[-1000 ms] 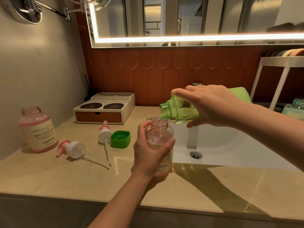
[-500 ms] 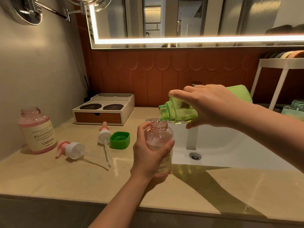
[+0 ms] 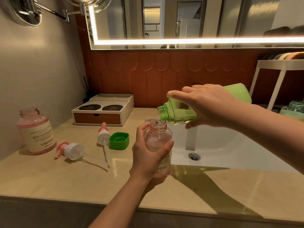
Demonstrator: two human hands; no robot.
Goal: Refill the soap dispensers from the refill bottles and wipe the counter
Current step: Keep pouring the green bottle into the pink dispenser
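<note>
My left hand [image 3: 148, 155] wraps round the clear pink-tinted plastic dispenser bottle [image 3: 158, 135] near the front edge of the beige stone counter [image 3: 49, 178]. Above it, my right hand [image 3: 209, 106] grips the translucent green refill bottle [image 3: 179, 111], tipped, with clear liquid running into the dispenser's open neck. Farther back lies the square green cap [image 3: 119, 140].

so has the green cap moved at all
No. The green cap lies where it did, just right of the upright pump and in front of the box.
</note>
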